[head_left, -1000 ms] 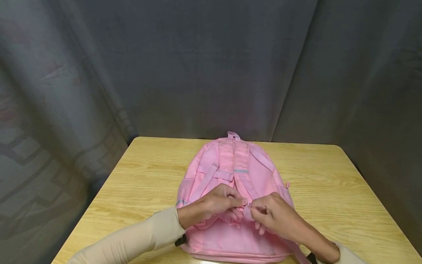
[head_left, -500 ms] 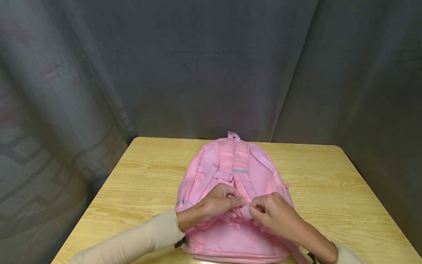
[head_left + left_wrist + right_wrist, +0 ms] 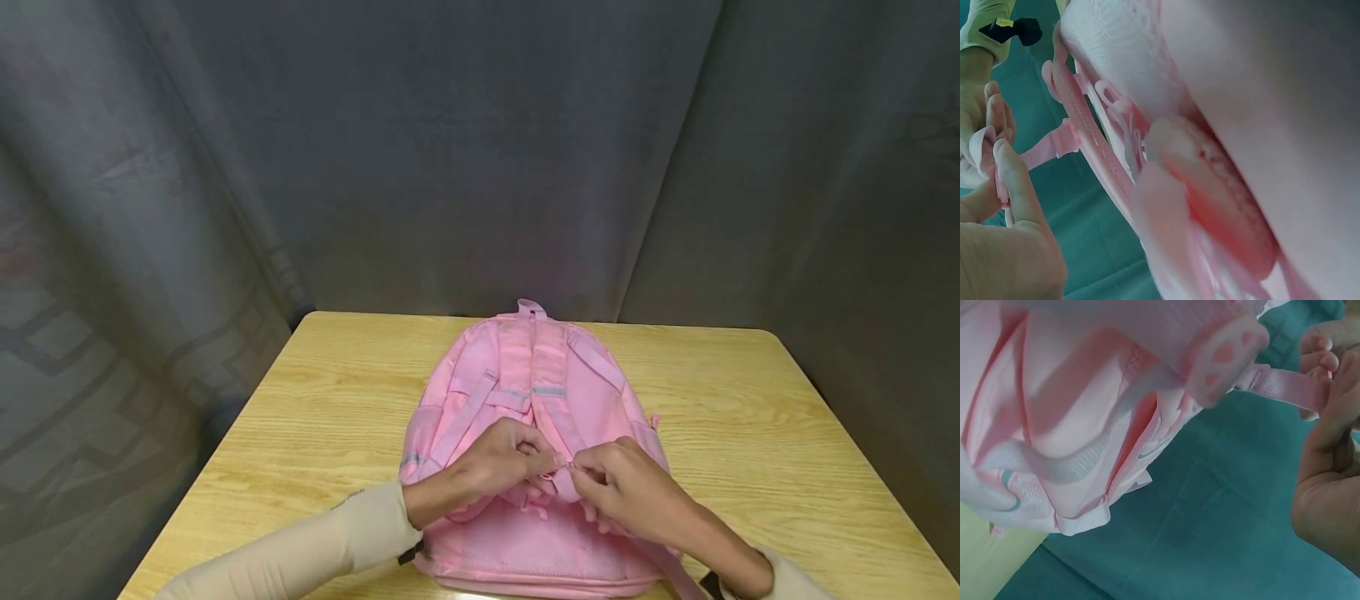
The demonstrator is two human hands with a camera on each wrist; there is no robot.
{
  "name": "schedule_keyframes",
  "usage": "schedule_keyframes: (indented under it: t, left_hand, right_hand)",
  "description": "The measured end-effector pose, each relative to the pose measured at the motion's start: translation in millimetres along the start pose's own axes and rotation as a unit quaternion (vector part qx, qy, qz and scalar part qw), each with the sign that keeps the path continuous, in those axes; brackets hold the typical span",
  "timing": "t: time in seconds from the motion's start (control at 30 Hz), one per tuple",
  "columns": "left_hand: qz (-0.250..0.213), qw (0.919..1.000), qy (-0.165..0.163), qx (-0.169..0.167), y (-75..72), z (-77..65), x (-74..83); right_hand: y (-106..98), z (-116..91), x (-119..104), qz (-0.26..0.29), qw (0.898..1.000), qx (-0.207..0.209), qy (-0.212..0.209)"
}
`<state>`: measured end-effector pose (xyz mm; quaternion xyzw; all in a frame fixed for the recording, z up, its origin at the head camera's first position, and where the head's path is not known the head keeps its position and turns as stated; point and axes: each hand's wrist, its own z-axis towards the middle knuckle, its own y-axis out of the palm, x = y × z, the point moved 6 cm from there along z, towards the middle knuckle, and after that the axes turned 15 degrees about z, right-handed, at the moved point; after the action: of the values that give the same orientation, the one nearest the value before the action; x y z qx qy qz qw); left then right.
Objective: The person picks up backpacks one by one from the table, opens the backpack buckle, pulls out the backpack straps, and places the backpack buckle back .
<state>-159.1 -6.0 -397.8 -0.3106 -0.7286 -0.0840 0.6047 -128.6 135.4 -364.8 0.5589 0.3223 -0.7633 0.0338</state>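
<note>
A pink backpack (image 3: 517,546) lies on the table with its shoulder straps facing up. Over its lower middle, my left hand (image 3: 498,458) pinches a small pink plastic buckle (image 3: 1002,187), seen edge-on in the left wrist view. Just to the right, my right hand (image 3: 626,483) pinches the pink webbing strap (image 3: 566,485), which hangs in a short loop between the hands. The same webbing (image 3: 1285,389) runs from the pack to the fingers in the right wrist view. Fingers hide most of the buckle and how the webbing passes through it.
The wooden table (image 3: 337,375) extends on both sides of the backpack. Dark grey curtains (image 3: 450,167) stand behind and beside it. Another pink plastic buckle (image 3: 1225,359) sits on the pack in the right wrist view.
Both hands stay nearly in place over the pack. My right fingers shift slightly against the webbing, and its loop between the hands changes shape a little.
</note>
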Motion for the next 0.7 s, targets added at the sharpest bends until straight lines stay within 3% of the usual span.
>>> schedule_keyframes:
  t: [0.2,0.4,0.7]
  left_hand:
    - [-0.024,0.9995,-0.019,-0.005,2.9,-0.2,-0.7]
    - [-0.022,0.9996,-0.015,-0.007,4.3,0.3,0.1]
    - [-0.021,0.9996,-0.017,-0.011,4.5,0.2,1.4]
  right_hand:
    - [-1.1,-1.6,-3.4,-0.002,0.999,0.024,-0.049]
    - [-1.7,-1.9,-10.0,-0.048,0.989,0.057,-0.124]
    - [-2.9,-2.5,-13.2,-0.097,0.976,0.083,-0.176]
